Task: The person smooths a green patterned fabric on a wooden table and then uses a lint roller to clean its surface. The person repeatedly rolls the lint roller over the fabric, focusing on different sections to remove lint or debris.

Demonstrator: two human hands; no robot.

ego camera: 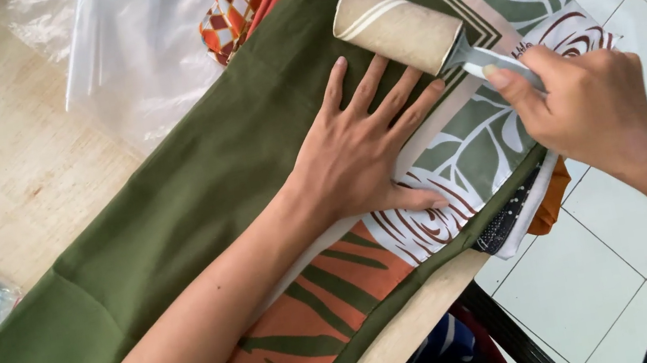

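Flat, left hand (pixel 359 158) fingers spread on cloth (pixel 196 203); right hand (pixel 587 107) fingers pinch lint roller (pixel 398 27).

Olive leaf-patterned cloth (pixel 173 224), beige roller (pixel 395 25)

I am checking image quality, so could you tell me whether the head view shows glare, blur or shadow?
Head view: even daylight; glare on the clear plastic sheet; soft shadow under the left hand; right hand and lint roller sharp.

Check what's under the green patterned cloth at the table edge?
Under the green cloth, a black-and-white fabric and an orange one poke out at the table edge. How far they extend underneath is hidden.
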